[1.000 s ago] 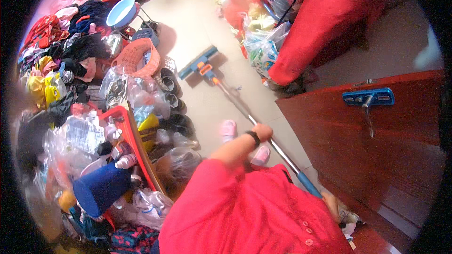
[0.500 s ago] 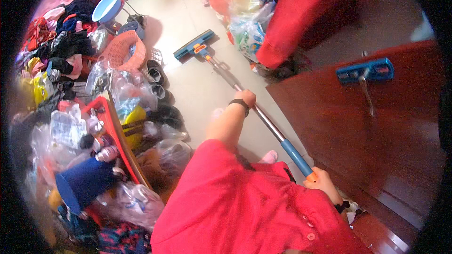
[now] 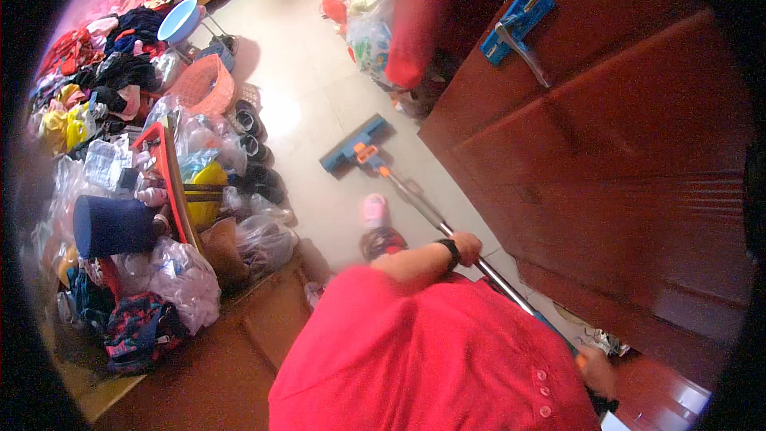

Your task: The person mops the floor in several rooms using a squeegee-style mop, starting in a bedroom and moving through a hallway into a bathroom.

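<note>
A mop (image 3: 415, 205) with a flat blue head, orange joint and metal pole slants across the tiled floor, its head resting on the tiles. Midway along the pole, my left hand (image 3: 466, 247) is closed round the metal. My right hand (image 3: 594, 370), slightly blurred, grips the orange end of the blue handle at lower right. Past my left forearm, a foot in a pink slipper (image 3: 373, 211) shows behind the mop head.
A dark red door (image 3: 598, 168) with a blue handle plate (image 3: 517, 24) stands at right. Left are shoes (image 3: 249, 132), a pink basket (image 3: 203, 86), a blue basin (image 3: 179, 20), bags and heaped clothes (image 3: 120, 64). Red cloth (image 3: 411, 32) hangs near more bags at the back.
The mop head has come back nearer me, and both hands have moved lower and to the right with the pole. The view has shifted; a slippered foot now shows ahead of my body.
</note>
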The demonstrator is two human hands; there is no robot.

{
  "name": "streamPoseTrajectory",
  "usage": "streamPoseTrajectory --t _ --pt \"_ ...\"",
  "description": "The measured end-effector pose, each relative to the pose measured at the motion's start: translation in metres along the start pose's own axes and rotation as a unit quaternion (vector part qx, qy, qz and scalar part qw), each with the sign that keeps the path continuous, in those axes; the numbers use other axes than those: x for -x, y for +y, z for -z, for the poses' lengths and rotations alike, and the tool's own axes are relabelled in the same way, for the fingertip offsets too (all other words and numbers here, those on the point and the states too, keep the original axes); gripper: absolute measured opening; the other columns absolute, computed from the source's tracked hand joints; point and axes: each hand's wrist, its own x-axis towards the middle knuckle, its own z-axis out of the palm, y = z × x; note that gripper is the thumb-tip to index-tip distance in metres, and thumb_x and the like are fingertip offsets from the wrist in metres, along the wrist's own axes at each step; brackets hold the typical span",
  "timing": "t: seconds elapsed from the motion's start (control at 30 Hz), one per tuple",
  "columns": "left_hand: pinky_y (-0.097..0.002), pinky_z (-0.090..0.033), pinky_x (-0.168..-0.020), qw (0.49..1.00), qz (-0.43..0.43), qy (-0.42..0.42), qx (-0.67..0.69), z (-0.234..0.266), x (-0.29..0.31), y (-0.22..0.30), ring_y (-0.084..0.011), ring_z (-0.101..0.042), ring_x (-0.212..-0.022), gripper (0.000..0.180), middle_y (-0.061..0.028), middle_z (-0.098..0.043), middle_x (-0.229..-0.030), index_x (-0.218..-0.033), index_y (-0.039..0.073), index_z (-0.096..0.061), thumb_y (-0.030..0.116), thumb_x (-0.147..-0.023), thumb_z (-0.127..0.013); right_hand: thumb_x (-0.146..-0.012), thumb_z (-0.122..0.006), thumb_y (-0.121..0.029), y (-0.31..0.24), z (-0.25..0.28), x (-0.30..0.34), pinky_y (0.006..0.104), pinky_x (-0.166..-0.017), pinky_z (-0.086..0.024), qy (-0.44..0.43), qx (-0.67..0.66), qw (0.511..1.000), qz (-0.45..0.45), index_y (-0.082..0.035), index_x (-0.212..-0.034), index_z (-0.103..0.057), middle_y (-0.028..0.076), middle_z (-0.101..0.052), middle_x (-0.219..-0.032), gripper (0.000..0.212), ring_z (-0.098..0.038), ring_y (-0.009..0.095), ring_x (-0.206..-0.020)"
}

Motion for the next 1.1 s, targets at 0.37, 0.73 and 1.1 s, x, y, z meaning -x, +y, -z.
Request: streamPoseTrajectory --t 0.37,0.73,1.1 --pt "-0.04 -0.052 -0.066 1.0 -0.005 -0.014 -0.002 -0.019 -0.004 -0.04 -0.0294 -0.064 -0.081 0.015 -0.012 -0.066 -0.087 -0.083 0.011 -0.068 0.019 -0.073 -0.062 -0.076 -0.052 -0.008 0.084 -0.056 -0.074 0.0381 -0.068 -0.045 0.018 0.046 0.993 0.111 0.0 -0.088 -0.062 0.016 -0.061 -0.083 0.018 -0.056 0.027 -0.071" --pt "-0.0387 -0.051 -0.067 0.963 0.202 0.177 0.014 0.05 0.084 -0.289 -0.0317 -0.062 -0.079 0.012 -0.0111 -0.065 -0.08 -0.076 0.012 -0.067 0.013 -0.068 -0.059 -0.072 -0.062 -0.015 -0.21 -0.069 -0.171 0.0391 -0.056 -0.044 -0.097 0.015 0.98 0.172 0.0 -0.084 -0.054 0.014 -0.057 -0.069 0.021 -0.056 0.027 -0.066" --pt "-0.037 -0.049 -0.076 0.955 0.145 0.245 0.079 -0.004 0.067 -0.198 -0.0291 -0.057 -0.087 0.027 -0.0071 -0.063 -0.081 -0.08 0.019 -0.069 0.004 -0.062 -0.056 -0.073 -0.06 -0.014 -0.183 -0.025 -0.112 0.0442 -0.062 -0.045 -0.115 0.175 0.97 0.124 0.002 -0.088 -0.05 0.027 -0.057 -0.076 0.024 -0.058 0.043 -0.076"
